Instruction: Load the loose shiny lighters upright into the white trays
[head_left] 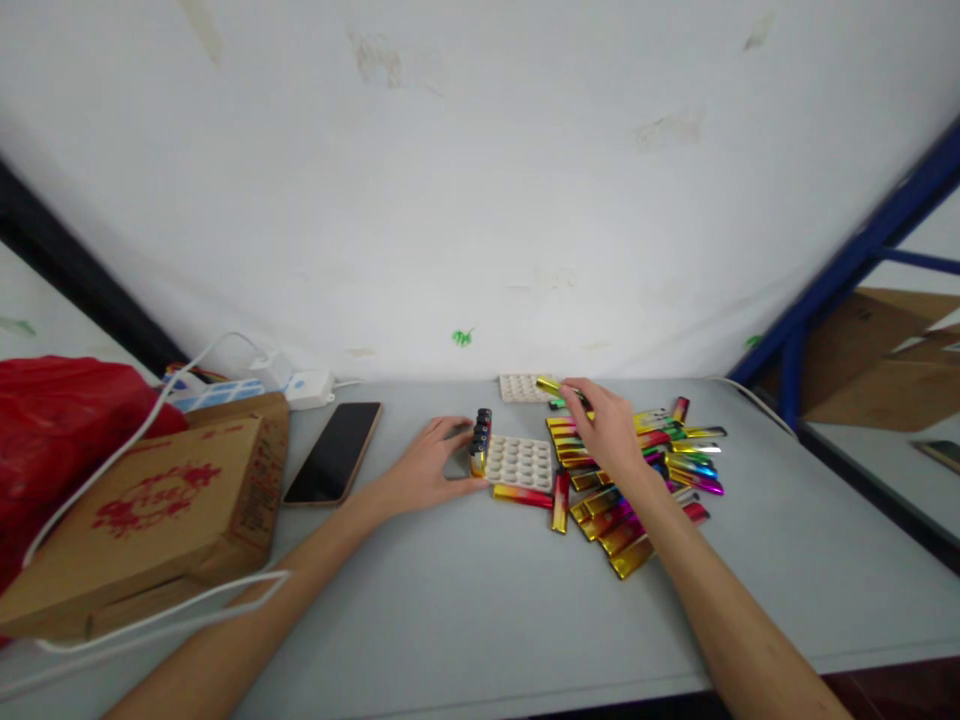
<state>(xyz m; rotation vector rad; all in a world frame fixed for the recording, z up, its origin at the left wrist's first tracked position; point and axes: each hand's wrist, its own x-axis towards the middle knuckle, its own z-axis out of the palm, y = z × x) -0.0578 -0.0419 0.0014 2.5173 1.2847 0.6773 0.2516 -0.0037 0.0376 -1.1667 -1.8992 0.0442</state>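
My right hand pinches a shiny gold lighter above the far left edge of a loose pile of lighters, many of them metallic gold, red, green and purple. My left hand curves around a short row of upright lighters with black tops. Its fingers are spread, with the thumb close to the near left corner of a whitish tray with rows of round hollows. The upright row stands along that tray's left side. Two red-gold lighters lie just in front of the tray.
Behind lies a second whitish tray, against the wall. To the left are a black phone, a cardboard box, a red plastic bag, a power strip and a white cable. Blue frame bars stand at right.
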